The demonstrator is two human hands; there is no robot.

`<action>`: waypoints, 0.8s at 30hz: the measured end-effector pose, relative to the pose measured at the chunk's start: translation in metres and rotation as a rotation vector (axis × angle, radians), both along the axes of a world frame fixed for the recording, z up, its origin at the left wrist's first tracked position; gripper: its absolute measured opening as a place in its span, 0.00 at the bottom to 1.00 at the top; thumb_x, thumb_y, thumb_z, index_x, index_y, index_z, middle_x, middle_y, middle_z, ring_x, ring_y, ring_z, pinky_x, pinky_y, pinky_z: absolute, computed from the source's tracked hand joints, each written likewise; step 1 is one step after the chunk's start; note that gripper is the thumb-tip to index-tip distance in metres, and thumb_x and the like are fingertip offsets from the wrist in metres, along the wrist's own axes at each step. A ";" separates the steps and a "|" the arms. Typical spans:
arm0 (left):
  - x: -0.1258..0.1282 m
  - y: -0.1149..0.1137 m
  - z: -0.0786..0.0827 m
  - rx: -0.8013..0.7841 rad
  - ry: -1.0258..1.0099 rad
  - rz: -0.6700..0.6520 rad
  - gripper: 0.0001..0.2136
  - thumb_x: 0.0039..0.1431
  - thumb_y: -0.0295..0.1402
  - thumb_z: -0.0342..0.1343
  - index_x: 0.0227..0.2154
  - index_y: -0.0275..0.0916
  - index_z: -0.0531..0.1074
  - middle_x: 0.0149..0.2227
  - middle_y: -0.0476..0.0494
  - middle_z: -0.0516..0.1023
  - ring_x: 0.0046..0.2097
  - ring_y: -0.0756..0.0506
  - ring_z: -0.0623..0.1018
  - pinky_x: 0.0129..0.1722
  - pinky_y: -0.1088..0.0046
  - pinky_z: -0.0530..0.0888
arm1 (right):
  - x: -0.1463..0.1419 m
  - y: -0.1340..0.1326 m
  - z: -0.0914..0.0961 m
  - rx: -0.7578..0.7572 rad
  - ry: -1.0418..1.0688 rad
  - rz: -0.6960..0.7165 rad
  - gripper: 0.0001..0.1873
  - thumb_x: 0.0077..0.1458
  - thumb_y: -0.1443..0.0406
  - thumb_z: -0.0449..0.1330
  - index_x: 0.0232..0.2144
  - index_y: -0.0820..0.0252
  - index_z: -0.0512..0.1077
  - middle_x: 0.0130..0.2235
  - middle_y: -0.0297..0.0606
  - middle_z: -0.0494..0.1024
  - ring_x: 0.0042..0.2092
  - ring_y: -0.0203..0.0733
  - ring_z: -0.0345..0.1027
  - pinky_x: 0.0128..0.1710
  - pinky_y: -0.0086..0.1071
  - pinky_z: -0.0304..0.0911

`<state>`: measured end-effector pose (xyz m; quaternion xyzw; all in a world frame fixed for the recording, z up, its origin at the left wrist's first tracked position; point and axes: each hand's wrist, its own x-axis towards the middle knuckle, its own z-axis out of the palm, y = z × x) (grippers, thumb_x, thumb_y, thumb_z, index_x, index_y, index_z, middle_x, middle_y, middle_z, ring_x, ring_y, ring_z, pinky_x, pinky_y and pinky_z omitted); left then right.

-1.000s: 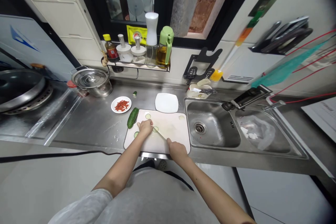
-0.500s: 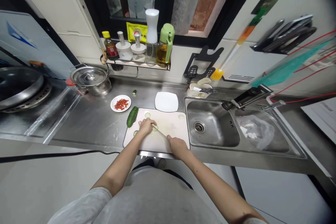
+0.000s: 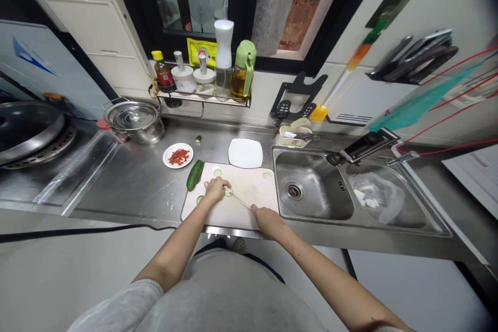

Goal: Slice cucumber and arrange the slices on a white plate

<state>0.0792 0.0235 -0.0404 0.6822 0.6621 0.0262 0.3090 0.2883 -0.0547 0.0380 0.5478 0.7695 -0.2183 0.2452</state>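
On the pale cutting board (image 3: 252, 179), my left hand (image 3: 215, 190) has its fingers curled, its fingertips pressed at the edge of a round cucumber slice (image 3: 229, 193). My right hand (image 3: 267, 220) is closed around the handle of a slim knife (image 3: 241, 201), whose tip reaches the same slice. More cucumber slices lie on the board: one (image 3: 217, 173) beyond my left hand and another (image 3: 267, 175) in the far right corner. A piece beside my left wrist is partly hidden. The large cucumber (image 3: 195, 175) rests along the board's left edge.
Behind the board are a square white plate (image 3: 246, 153), a round plate (image 3: 167, 157) of chopped red pieces and a cucumber end (image 3: 198, 139). The sink (image 3: 317, 187) adjoins on the right. A lidded pot (image 3: 146, 132) stands left, below a seasoning shelf (image 3: 210, 97).
The knife's tip has shifted slightly over the cucumber slice, and my right hand has moved a little to the right. My left hand stays at the slice.
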 end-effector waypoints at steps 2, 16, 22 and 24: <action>0.001 0.000 0.000 -0.007 0.009 0.005 0.18 0.56 0.25 0.47 0.41 0.51 0.77 0.47 0.42 0.73 0.51 0.39 0.68 0.47 0.58 0.56 | 0.003 -0.002 0.001 -0.017 -0.003 -0.005 0.20 0.57 0.76 0.46 0.51 0.62 0.63 0.43 0.52 0.77 0.46 0.49 0.73 0.40 0.36 0.64; 0.022 -0.024 0.005 0.118 0.103 0.165 0.09 0.56 0.33 0.51 0.39 0.41 0.72 0.45 0.38 0.74 0.50 0.38 0.68 0.48 0.60 0.56 | 0.035 -0.027 -0.015 -0.025 0.055 -0.135 0.19 0.58 0.74 0.44 0.49 0.59 0.65 0.40 0.48 0.78 0.43 0.46 0.74 0.35 0.31 0.59; 0.025 -0.027 0.013 0.052 0.034 0.196 0.10 0.59 0.25 0.45 0.36 0.41 0.71 0.40 0.42 0.77 0.47 0.41 0.71 0.47 0.61 0.55 | 0.034 -0.036 -0.026 -0.027 0.162 -0.215 0.16 0.61 0.70 0.43 0.48 0.60 0.64 0.42 0.47 0.78 0.45 0.45 0.72 0.38 0.31 0.59; 0.026 -0.030 0.014 0.044 0.027 0.215 0.10 0.60 0.26 0.45 0.38 0.42 0.70 0.40 0.43 0.77 0.47 0.41 0.71 0.47 0.60 0.55 | 0.034 -0.036 -0.026 -0.036 0.175 -0.242 0.17 0.62 0.69 0.43 0.49 0.60 0.64 0.42 0.46 0.78 0.44 0.44 0.73 0.38 0.31 0.59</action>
